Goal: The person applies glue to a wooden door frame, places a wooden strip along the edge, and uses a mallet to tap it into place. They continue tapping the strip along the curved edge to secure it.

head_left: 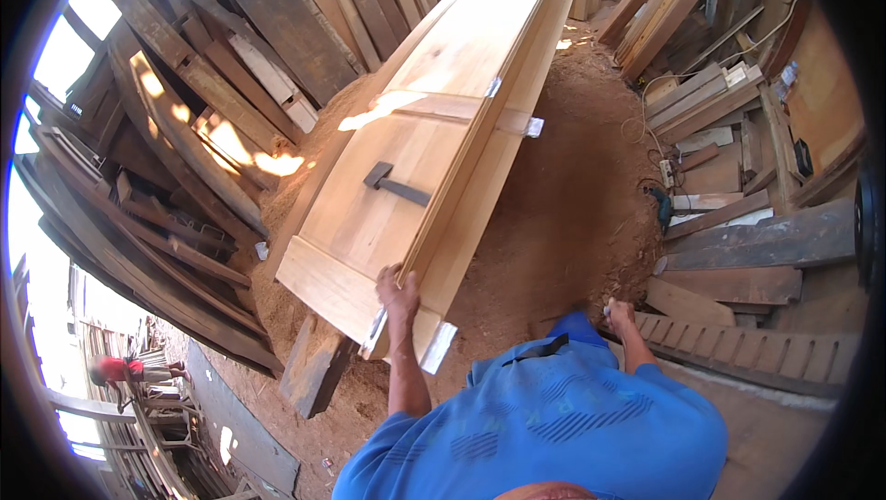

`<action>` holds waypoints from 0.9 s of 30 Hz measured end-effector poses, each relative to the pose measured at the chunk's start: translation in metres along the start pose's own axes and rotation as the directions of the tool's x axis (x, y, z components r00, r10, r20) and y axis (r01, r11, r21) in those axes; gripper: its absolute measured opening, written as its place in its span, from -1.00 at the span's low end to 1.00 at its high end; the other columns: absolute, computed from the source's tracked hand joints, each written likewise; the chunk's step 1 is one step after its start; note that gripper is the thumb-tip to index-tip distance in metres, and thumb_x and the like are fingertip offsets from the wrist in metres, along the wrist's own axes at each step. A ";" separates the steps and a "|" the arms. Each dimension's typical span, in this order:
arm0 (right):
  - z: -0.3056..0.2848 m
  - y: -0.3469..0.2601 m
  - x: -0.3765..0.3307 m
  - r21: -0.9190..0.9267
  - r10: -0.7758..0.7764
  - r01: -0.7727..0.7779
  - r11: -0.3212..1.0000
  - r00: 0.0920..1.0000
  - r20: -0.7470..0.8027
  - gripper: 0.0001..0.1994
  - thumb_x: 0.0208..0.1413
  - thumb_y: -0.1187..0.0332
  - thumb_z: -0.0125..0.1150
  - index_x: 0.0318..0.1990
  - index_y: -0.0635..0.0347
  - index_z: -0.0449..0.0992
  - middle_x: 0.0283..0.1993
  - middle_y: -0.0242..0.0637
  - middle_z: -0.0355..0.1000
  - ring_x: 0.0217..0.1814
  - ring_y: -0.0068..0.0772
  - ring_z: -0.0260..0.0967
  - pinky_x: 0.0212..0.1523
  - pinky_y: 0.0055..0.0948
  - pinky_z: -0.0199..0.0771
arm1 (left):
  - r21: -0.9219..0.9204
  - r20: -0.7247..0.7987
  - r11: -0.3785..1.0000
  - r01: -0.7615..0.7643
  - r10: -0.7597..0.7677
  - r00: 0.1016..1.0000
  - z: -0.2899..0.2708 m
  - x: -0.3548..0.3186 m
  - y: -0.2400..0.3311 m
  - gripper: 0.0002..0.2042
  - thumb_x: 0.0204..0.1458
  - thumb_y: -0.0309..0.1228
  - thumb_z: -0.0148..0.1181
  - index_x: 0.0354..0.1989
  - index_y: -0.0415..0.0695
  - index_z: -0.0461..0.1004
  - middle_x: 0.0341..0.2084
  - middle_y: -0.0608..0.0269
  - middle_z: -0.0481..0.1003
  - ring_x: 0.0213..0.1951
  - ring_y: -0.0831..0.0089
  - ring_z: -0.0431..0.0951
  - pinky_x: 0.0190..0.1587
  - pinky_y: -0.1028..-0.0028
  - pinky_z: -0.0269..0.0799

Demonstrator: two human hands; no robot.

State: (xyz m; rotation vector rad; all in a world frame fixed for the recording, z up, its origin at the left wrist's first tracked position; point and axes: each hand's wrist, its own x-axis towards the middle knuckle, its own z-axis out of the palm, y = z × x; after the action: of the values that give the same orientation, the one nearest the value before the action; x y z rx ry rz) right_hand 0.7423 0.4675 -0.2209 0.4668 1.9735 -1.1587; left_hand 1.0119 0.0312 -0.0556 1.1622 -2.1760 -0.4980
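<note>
A pale panelled wooden door [369,214] lies across a timber support, its long edge slanting away from me. Another pale wooden panel [480,223] shows along its right side, slightly lower. My left hand [399,297] grips the door's near right edge, fingers curled over it. On the door's face rests a hammer [406,189] with a dark head. Silvery pieces [438,348] stick out at the near corner and along the side. Beside my body, my right hand [622,317] is closed; a small pale thing shows at its fingers, too small to name.
A thick beam [316,366] juts out under the door's near end. Many planks [351,2] lean behind and to the left. At right lie a green power tool [661,208], a cord, stacked boards [738,283] and a slotted plank [738,343]. A person in red [115,371] stands far left.
</note>
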 end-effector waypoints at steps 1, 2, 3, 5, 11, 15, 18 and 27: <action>-0.026 0.030 0.031 -0.170 -0.056 0.038 0.985 0.994 -0.098 -0.66 0.15 0.13 0.14 -0.48 0.24 0.52 -0.61 -0.25 0.36 -0.67 -0.45 0.26 -0.69 -0.39 0.25 | -0.001 0.052 0.999 -0.046 0.046 0.998 0.028 0.009 0.030 -0.65 -0.07 -0.35 0.29 -0.06 -0.09 0.48 0.00 -0.05 0.40 0.10 0.01 0.34 0.17 0.15 0.22; -0.047 0.048 0.059 -0.339 -0.124 0.057 0.939 0.976 -0.178 -0.74 0.12 0.23 0.21 -0.40 0.30 0.56 -0.53 -0.16 0.43 -0.59 -0.41 0.34 -0.64 -0.37 0.31 | 0.001 0.101 0.996 -0.092 0.091 0.991 0.054 0.017 0.057 -0.64 -0.07 -0.32 0.30 -0.05 -0.03 0.48 0.03 -0.04 0.39 0.13 0.01 0.31 0.17 0.13 0.20; -0.056 0.043 0.064 -0.451 -0.172 0.100 0.887 0.978 -0.120 -0.78 0.09 0.29 0.24 -0.35 0.31 0.57 -0.47 -0.15 0.45 -0.53 -0.39 0.37 -0.60 -0.35 0.34 | 0.013 0.143 0.998 -0.062 0.060 0.988 0.067 0.018 0.081 -0.62 -0.06 -0.27 0.29 -0.03 0.00 0.47 0.08 -0.03 0.34 0.16 0.01 0.28 0.19 0.09 0.15; -0.084 0.033 0.067 -0.646 -0.247 0.189 0.739 0.969 0.000 -0.81 0.03 0.40 0.30 -0.25 0.35 0.58 -0.35 -0.12 0.50 -0.42 -0.34 0.43 -0.52 -0.31 0.40 | 0.035 0.223 0.999 -0.038 0.029 0.974 0.086 0.020 0.124 -0.59 -0.06 -0.20 0.28 0.00 0.04 0.46 0.16 -0.04 0.27 0.21 0.01 0.22 0.22 0.04 0.06; -0.101 -0.068 0.082 -0.441 -0.244 0.232 0.867 0.969 0.029 -0.76 -0.01 0.37 0.27 -0.17 0.24 0.57 -0.26 -0.14 0.54 -0.35 -0.20 0.47 -0.27 -0.24 0.45 | 0.136 0.379 0.991 -0.022 -0.031 0.925 0.130 0.051 0.164 -0.56 -0.05 -0.15 0.25 0.05 0.06 0.44 0.23 -0.07 0.17 0.26 -0.03 0.13 0.27 -0.03 -0.11; -0.077 -0.118 0.117 -0.595 -0.384 0.407 0.693 0.907 0.174 -0.73 -0.01 0.27 0.15 -0.23 0.27 0.55 -0.26 -0.02 0.52 -0.28 -0.05 0.49 -0.21 -0.23 0.47 | 0.190 0.379 0.982 -0.013 -0.061 0.924 0.161 0.090 0.165 -0.53 -0.05 -0.16 0.26 0.08 0.07 0.41 0.22 -0.09 0.18 0.25 -0.05 0.13 0.25 -0.04 -0.08; -0.038 -0.140 0.144 -0.565 -0.648 0.567 0.599 0.758 0.074 -0.74 0.02 0.27 0.06 -0.36 0.29 0.56 -0.31 0.03 0.52 -0.21 0.03 0.49 -0.20 -0.21 0.47 | 0.189 0.348 0.982 0.030 -0.095 0.933 0.187 0.122 0.164 -0.51 -0.06 -0.17 0.26 0.10 0.06 0.39 0.22 -0.10 0.18 0.24 -0.07 0.13 0.24 -0.05 -0.06; -0.067 -0.252 0.232 -0.493 -0.630 0.540 0.682 0.776 -0.021 -0.73 0.09 0.28 -0.02 -0.35 0.30 0.54 -0.34 0.06 0.51 -0.23 -0.04 0.51 -0.24 -0.20 0.46 | 0.211 0.367 0.977 0.030 -0.108 0.924 0.261 0.258 0.200 -0.47 -0.06 -0.13 0.23 0.11 -0.02 0.36 0.19 -0.13 0.20 0.22 -0.10 0.16 0.23 -0.07 -0.01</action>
State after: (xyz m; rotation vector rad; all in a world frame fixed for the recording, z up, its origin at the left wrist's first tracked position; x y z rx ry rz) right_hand 0.4056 0.3781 -0.2405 -0.3704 2.5791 -0.9606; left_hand 0.6059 -0.0661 -0.0445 1.3455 -2.5712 -0.5812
